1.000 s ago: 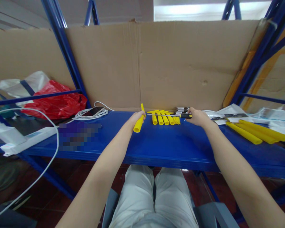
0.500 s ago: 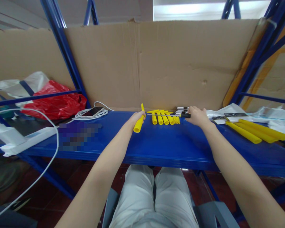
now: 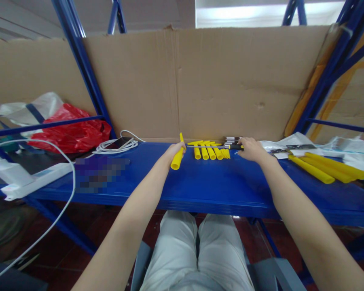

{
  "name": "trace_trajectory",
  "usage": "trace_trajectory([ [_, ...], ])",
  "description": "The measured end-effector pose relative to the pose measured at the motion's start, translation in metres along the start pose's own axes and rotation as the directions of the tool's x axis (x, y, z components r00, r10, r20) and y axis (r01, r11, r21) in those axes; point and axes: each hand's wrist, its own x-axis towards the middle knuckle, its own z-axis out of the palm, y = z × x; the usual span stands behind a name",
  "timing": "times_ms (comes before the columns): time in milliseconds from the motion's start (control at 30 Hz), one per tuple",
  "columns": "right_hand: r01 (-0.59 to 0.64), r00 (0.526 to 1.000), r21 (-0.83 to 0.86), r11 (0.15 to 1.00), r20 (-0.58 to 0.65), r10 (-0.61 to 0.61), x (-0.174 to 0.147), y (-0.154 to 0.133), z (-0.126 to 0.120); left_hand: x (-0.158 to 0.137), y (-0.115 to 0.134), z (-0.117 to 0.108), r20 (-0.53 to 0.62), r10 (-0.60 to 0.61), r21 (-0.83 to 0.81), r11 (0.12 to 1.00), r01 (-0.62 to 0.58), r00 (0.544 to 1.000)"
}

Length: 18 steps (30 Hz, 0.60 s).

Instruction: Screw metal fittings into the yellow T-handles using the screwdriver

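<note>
My left hand (image 3: 173, 150) is closed around a yellow tubular piece (image 3: 177, 158), whose open round end faces me and whose thin end points up and back. My right hand (image 3: 252, 148) grips the black handle of a screwdriver (image 3: 235, 147). The long metal shaft runs leftward, level, with its tip at the yellow piece beside my left fingers; whether it touches is too small to tell. Just behind and below the shaft lie several similar yellow pieces (image 3: 211, 153) in a row. Small dark-and-white items (image 3: 230, 140) lie behind the screwdriver handle.
On the right of the blue table (image 3: 212, 186) lie long yellow tubes (image 3: 330, 167) and plastic packaging (image 3: 300, 141). At left are a coiled white cable (image 3: 115, 146), a phone (image 3: 123, 142), a power strip (image 3: 45, 178) and a red bag (image 3: 75, 129). A cardboard wall (image 3: 218, 85) closes the back.
Both hands stay almost in place on the yellow piece and the screwdriver. My right fingers have shifted slightly on the handle.
</note>
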Motion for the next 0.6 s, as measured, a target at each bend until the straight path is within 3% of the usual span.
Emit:
trace_trajectory([
  [300,-0.095,0.992,-0.049,0.994,-0.085,0.091,-0.006,-0.008,-0.010,-0.007,0.002,0.003,-0.010,0.012,0.011,1.000,-0.012,1.000],
  [467,-0.174,0.984,-0.032,0.984,-0.037,0.173,-0.004,-0.013,-0.010,-0.011,0.004,0.004,-0.018,0.014,0.008,1.000,-0.014,1.000],
  [600,-0.109,0.994,-0.012,0.994,0.016,0.109,-0.003,-0.009,-0.009,-0.010,0.003,0.004,-0.043,0.021,0.022,1.000,-0.020,0.999],
])
